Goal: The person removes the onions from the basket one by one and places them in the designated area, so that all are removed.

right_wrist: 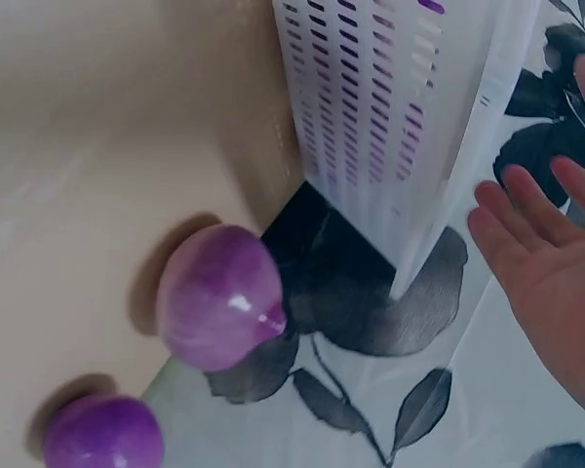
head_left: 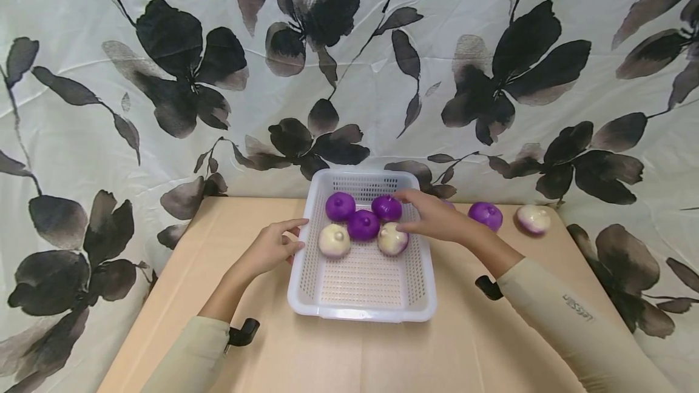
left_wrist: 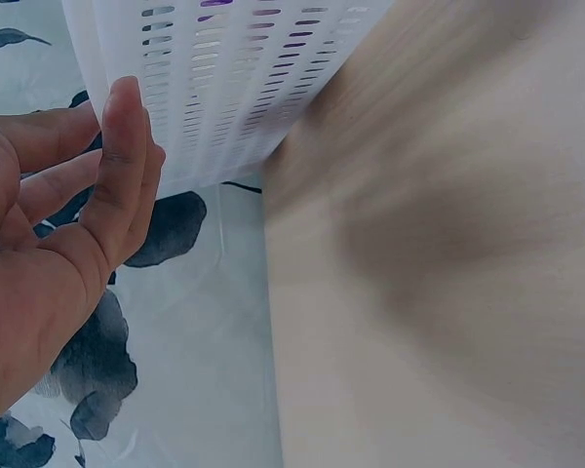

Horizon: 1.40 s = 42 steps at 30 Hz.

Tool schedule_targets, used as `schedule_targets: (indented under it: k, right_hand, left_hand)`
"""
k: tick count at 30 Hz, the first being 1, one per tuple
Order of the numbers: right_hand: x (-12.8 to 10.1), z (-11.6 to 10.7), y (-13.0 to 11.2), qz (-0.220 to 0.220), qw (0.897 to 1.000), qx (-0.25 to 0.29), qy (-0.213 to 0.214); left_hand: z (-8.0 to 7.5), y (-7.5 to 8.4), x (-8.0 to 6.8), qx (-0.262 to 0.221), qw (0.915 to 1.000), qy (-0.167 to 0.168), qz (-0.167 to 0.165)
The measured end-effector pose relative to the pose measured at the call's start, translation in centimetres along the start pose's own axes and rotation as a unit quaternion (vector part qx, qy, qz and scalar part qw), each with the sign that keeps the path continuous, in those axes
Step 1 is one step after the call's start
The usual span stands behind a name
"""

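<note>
**Right hand over the onions in the basket**

The right hand (head_left: 434, 220) hovers with fingers spread and relaxed above the far right part of the white basket (head_left: 306, 259), holding nothing. Just under its fingertips lies a pale onion (head_left: 392, 239), beside a purple onion (head_left: 386, 207). The left hand (head_left: 271, 249), open, rests beside the left wall of the basket. Two more onions (head_left: 486, 215) lie on the table (head_left: 469, 344) to the right, closer to the right hand. The near half of the basket has free room.
</note>
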State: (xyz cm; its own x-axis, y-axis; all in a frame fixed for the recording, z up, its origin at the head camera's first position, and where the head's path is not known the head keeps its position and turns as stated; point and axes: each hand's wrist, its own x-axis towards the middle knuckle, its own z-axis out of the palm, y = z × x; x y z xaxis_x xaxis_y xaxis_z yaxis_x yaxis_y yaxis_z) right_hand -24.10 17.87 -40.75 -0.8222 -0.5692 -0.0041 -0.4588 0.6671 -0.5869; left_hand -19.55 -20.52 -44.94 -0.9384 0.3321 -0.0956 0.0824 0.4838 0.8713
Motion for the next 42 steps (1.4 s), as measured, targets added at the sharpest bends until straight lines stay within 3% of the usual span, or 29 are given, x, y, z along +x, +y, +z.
schedule_targets:
  k: [9, 16, 25, 42]
  right_hand:
    - [2.4, 1.8, -0.6, -0.027, 0.993, -0.062, -0.094]
    - [3.7, 3.1, -0.6, -0.011, 0.986, -0.126, -0.112]
    - [4.5, 4.0, -0.7, 0.017, 0.975, -0.168, -0.142]
    - [4.2, 5.1, -1.4, 0.026, 0.967, -0.186, -0.173]
  left_hand:
    - [0.0, 0.1, 0.0, 0.003, 1.0, 0.001, 0.001]
    - [0.1, 0.0, 0.0, 0.007, 1.0, 0.002, 0.0]
    - [0.0, 0.0, -0.2, 0.005, 1.0, 0.003, -0.006]
    - [-0.1, -0.3, -0.3, 0.004, 1.0, -0.005, 0.005]
